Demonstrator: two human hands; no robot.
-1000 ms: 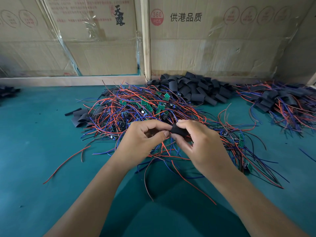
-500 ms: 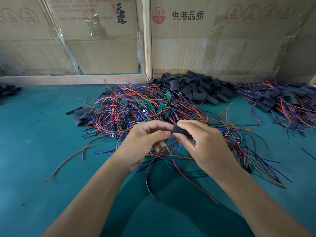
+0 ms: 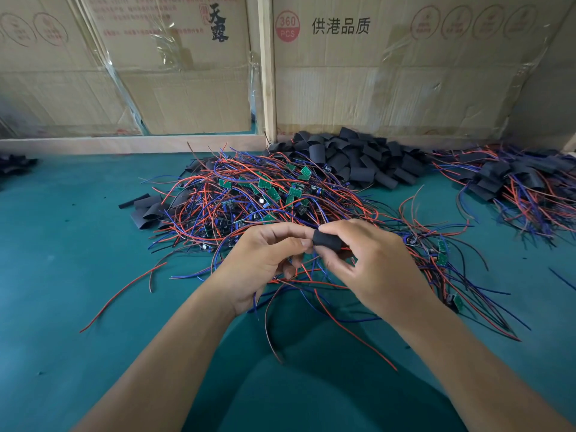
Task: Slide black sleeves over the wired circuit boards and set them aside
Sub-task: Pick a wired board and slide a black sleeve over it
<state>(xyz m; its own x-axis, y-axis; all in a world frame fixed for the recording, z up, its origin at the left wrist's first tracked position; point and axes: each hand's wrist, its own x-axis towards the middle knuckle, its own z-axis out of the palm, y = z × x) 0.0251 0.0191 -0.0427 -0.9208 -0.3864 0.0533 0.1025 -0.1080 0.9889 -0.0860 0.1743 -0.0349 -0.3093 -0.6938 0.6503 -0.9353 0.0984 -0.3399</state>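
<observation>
My right hand (image 3: 371,266) pinches a black sleeve (image 3: 327,240) between thumb and fingers, just above the table. My left hand (image 3: 265,263) meets it from the left, fingertips at the sleeve's open end, with red and blue wires trailing down from between both hands. The board itself is hidden inside the sleeve or behind my fingers. Behind my hands lies a big tangle of wired green circuit boards (image 3: 265,194). A heap of empty black sleeves (image 3: 358,160) sits at the back. Sleeved boards (image 3: 514,182) are piled at the right.
The teal table mat (image 3: 62,275) stretches to the left. A few loose sleeves (image 3: 146,210) lie left of the tangle. Cardboard boxes (image 3: 389,73) and a wooden post (image 3: 266,73) wall off the back. Loose wires spread toward the front edge.
Both hands stayed together over the pile. More of the black sleeve now shows between my right thumb and fingers, and my left fingers have shifted at its end.
</observation>
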